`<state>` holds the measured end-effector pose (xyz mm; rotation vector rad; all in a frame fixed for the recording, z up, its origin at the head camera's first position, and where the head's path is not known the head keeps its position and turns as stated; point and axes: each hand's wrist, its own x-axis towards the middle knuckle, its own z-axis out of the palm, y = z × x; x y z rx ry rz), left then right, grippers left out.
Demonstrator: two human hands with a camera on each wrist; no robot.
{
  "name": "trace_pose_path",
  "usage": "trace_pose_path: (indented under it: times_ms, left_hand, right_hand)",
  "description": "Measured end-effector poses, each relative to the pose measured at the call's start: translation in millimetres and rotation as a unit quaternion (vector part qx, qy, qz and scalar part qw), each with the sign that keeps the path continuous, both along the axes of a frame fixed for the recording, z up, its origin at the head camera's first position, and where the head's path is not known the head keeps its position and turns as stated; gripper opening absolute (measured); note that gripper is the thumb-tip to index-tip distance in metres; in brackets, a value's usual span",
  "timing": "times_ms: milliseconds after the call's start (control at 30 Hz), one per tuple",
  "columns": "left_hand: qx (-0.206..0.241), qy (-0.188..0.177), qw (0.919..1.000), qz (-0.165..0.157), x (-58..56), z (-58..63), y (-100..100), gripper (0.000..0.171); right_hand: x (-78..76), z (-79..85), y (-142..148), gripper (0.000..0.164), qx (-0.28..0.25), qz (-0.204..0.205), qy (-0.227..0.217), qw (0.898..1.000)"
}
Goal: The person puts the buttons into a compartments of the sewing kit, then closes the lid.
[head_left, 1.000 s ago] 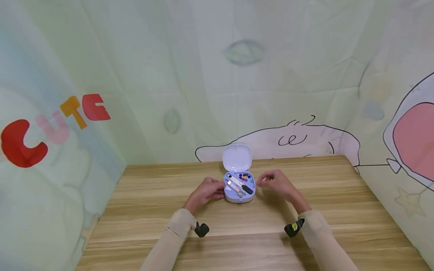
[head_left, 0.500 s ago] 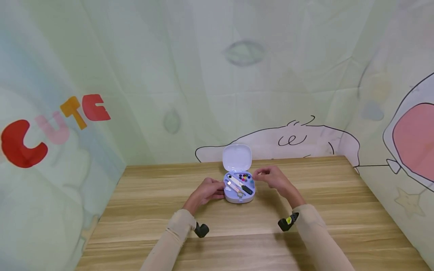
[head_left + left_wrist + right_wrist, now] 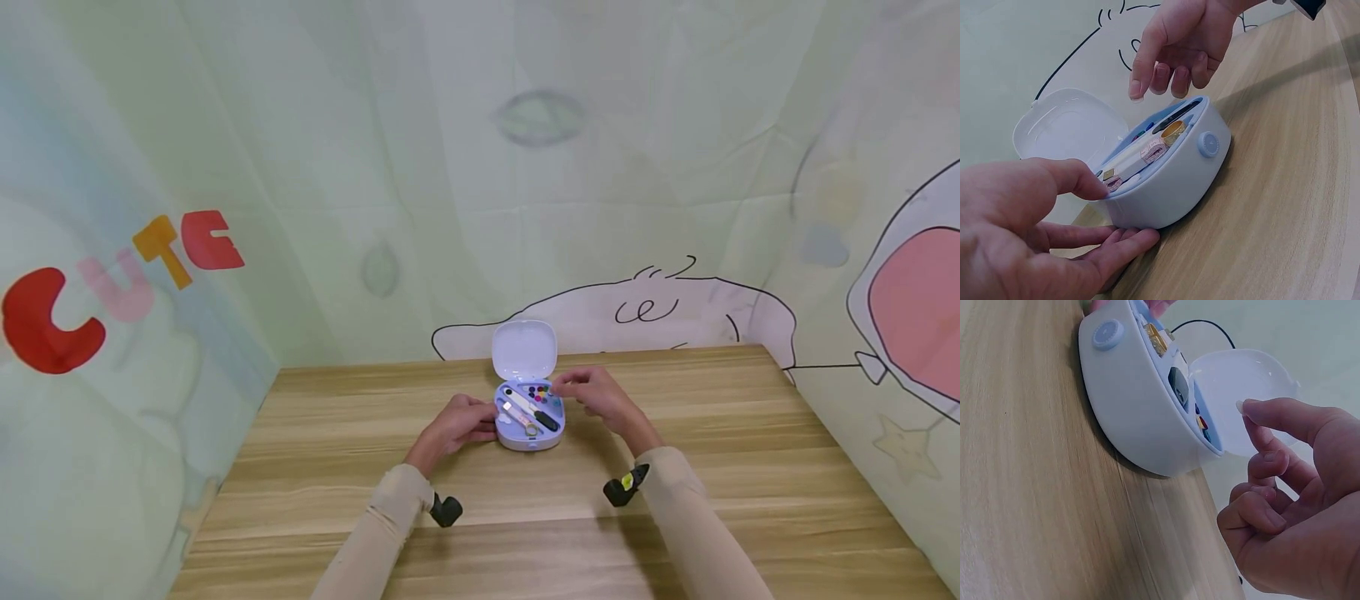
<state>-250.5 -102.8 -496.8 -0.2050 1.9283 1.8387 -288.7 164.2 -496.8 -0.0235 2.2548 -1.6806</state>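
A small white and lilac sewing box (image 3: pixel 528 441) stands on the table with its lid (image 3: pixel 524 350) raised. My left hand (image 3: pixel 461 421) grips its left side, thumb at the rim and fingers low against the wall. Inside lie a tool with a dark handle (image 3: pixel 547 418), a gold ring-shaped thimble (image 3: pixel 1174 132), a rolled pink-patterned strip (image 3: pixel 1154 150) and several coloured buttons (image 3: pixel 539 392). Over the box's right rear corner hovers my right hand (image 3: pixel 600 396), thumb and index tips together, other fingers curled. A whitish tip shows at the thumb (image 3: pixel 1254 411); I cannot tell whether it is nail or a held piece.
Wood-grain table (image 3: pixel 337 500) runs around the box. Behind it hangs a printed cloth backdrop (image 3: pixel 420 167), and the raised lid stands near the table's back edge. A black wrist camera (image 3: pixel 446 510) sits on the left wrist, another camera (image 3: pixel 621 490) on the right.
My right hand has moved left and slightly back, from beside the box to over its right rear corner by the buttons. Left hand and box have stayed in place.
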Motion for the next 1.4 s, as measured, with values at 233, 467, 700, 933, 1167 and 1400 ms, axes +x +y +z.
trace_pose_path:
  times_ms: [233, 467, 700, 933, 1167, 1400]
  left_hand:
    - [-0.002, 0.001, 1.0000, -0.003, 0.5, -0.3, -0.8, 0.028]
    - [0.002, 0.002, 1.0000, -0.005, 0.3, -1.2, -0.8, 0.027]
    - [-0.004, -0.005, 1.0000, -0.001, -0.2, -1.8, -0.5, 0.028]
    - [-0.006, -0.006, 1.0000, -0.001, -1.3, -2.7, -0.7, 0.029]
    - [-0.004, -0.003, 1.0000, 0.001, -1.3, -3.2, -0.5, 0.028]
    - [-0.004, -0.003, 1.0000, 0.003, -0.3, -3.3, -0.4, 0.028]
  right_hand:
    - [-1.3, -3.0, -0.4, 0.017, -0.007, 0.008, -0.009, 1.000]
    - [-1.1, -4.5, 1.2, 0.022, -0.004, 0.016, -0.006, 1.000]
    - [-1.1, -5.4, 4.0, 0.035, -0.021, 0.017, -0.003, 1.000]
    - [-0.5, -4.8, 6.2, 0.042, -0.023, 0.018, -0.001, 1.000]
    - [-0.1, -2.5, 7.4, 0.044, -0.030, 0.016, 0.001, 0.999]
    - [-0.8, -0.1, 7.1, 0.044, -0.047, 0.005, -0.005, 0.999]
